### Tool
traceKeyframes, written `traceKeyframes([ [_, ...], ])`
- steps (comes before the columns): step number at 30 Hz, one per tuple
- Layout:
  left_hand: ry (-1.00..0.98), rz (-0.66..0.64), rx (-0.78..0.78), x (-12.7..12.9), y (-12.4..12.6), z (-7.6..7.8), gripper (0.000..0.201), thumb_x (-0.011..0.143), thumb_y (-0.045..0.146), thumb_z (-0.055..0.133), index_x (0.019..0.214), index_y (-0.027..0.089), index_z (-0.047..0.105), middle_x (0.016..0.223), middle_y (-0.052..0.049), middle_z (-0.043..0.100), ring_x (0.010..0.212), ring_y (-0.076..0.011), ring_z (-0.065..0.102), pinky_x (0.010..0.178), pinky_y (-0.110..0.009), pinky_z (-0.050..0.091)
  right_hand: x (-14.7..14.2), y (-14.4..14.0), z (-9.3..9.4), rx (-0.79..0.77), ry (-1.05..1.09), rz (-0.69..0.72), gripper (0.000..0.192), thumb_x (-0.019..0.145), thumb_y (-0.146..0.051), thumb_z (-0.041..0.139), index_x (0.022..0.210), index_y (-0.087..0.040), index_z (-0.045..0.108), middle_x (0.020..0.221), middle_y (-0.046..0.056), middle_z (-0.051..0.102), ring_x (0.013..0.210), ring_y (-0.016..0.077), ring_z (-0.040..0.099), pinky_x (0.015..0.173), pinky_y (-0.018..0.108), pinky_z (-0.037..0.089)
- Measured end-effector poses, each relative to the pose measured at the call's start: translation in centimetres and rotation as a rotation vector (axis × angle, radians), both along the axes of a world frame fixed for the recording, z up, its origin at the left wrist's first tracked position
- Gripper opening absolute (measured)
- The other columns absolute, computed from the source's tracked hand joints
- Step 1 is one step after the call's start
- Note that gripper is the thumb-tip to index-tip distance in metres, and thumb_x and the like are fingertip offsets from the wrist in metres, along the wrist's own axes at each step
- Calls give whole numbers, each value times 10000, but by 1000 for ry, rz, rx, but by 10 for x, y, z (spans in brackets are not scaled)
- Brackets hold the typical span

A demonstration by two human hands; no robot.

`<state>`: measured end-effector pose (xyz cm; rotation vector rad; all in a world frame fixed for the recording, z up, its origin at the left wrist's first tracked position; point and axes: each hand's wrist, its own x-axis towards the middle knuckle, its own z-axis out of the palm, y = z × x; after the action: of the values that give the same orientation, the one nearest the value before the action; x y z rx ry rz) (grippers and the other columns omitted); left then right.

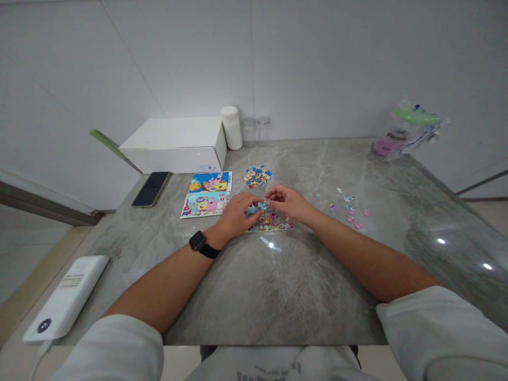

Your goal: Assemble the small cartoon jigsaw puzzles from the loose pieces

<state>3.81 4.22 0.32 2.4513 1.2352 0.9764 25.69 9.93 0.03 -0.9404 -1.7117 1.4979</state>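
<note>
1. Both hands meet at centre frame over a half-built puzzle lying flat on the grey marble table.
2. Left hand: fingers curled, tips on or at a small teal piece at the puzzle's upper left edge. Looks pinched, but can't tell for sure whether it's gripped or just pressed down.
3. Right hand: thumb + forefinger drawn together just right of the same piece, fingertips nearly touching the left hand's. Whether it holds anything — can't tell.
4. Key relation: the puzzle sits directly under and just below the fingertips; its long axis runs left-right across the frame. Both hands about equally near; left covers its left end, right hovers over the top middle.
5. Loose pieces: a colourful pile just above the hands; scattered pink/blue bits to the right, nearer the right hand.
6. Left of centre: two cartoon reference cards, a phone, a white box.
7. Black watch on the left wrist.
</note>
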Motion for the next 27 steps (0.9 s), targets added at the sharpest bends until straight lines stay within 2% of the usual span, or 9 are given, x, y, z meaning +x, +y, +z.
traceKeyframes([
  [12,5,33,21,-2,2,-3,199,975,374,706,1091,213,693,1015,-78,729,976,-251,662,913,-410,513,1,0,1,25,0,-5,292,765,-353,822,956,-211,653,851,-13,689,792,147,646,767,289,525],
  [23,6,10,35,-7,5,-4,268,977,437,718,1135,220,710,1047,-66,749,1004,-241,681,939,-401,522,1,0,1,79,-24,3,305,725,-389,821,929,-205,687,794,-14,680,728,139,609,697,271,493],
  [27,-92,105,-26,-16,10,-3,258,1029,416,627,1180,225,711,1084,-66,759,998,-219,690,942,-376,532,3,-1,6,75,-41,-5,300,721,-391,805,931,-200,707,806,-8,692,727,140,615,697,273,496],
])
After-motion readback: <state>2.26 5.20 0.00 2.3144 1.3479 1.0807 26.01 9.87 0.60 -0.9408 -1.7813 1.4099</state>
